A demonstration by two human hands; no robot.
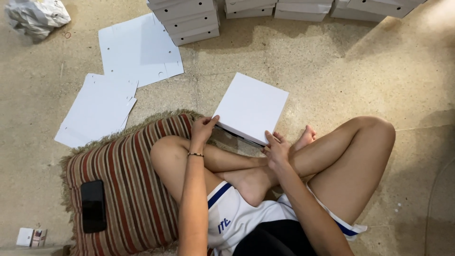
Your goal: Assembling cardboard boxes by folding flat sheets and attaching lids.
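We note white shorts with blue trim at the leg hems, a dark top above them, and a thin beaded bracelet on the left wrist. Arms, legs and feet are bare.

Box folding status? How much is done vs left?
Done: stacks of folded white boxes along the top edge. In hand: a closed white box, left hand and right hand at its near corners. Left: flat cardboard blanks still unfolded on the floor beside the striped cushion.

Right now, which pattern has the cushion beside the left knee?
Red, brown and cream stripes on the cushion, seen in the head view.
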